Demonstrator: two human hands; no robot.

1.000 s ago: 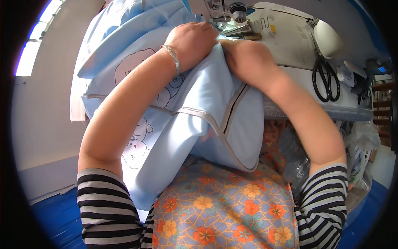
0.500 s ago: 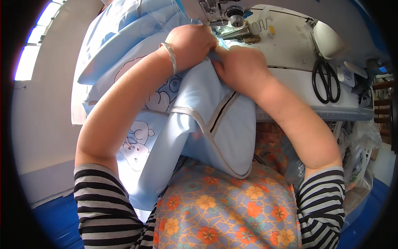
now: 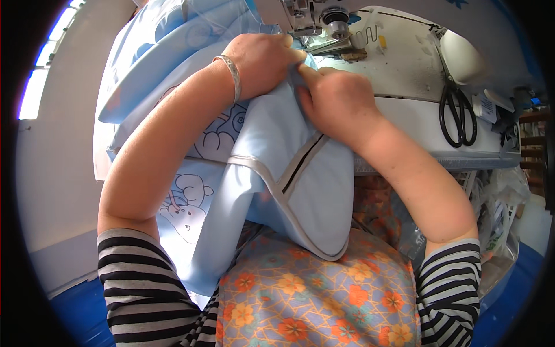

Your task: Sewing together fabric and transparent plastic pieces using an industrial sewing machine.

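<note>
We see both hands on a pale blue cloth [image 3: 289, 168] at a sewing machine [image 3: 324, 23]. The left hand [image 3: 263, 58] presses down on the cloth just left of the needle area, fingers curled and bunching the cloth under them; a silver bangle [image 3: 231, 75] sits on that wrist. The right hand [image 3: 338, 104] is touching the left one, fingers closed and pinching a fold of the same cloth just below the presser foot.

The cloth lies on the white machine bed [image 3: 416, 115] under the hands and hangs off the front edge into the lap. It has grey piping [image 3: 289, 185] along a curved edge, and a cartoon print [image 3: 185, 202] shows on the part under the left forearm. More of the blue cloth is piled up behind the left hand, top left.

Black scissors [image 3: 459, 113] lie on the bed, well apart to the right of the right hand. Striped sleeves [image 3: 139, 289] are pushed up both arms. A flowered apron [image 3: 312, 295] covers the lap below the cloth.
</note>
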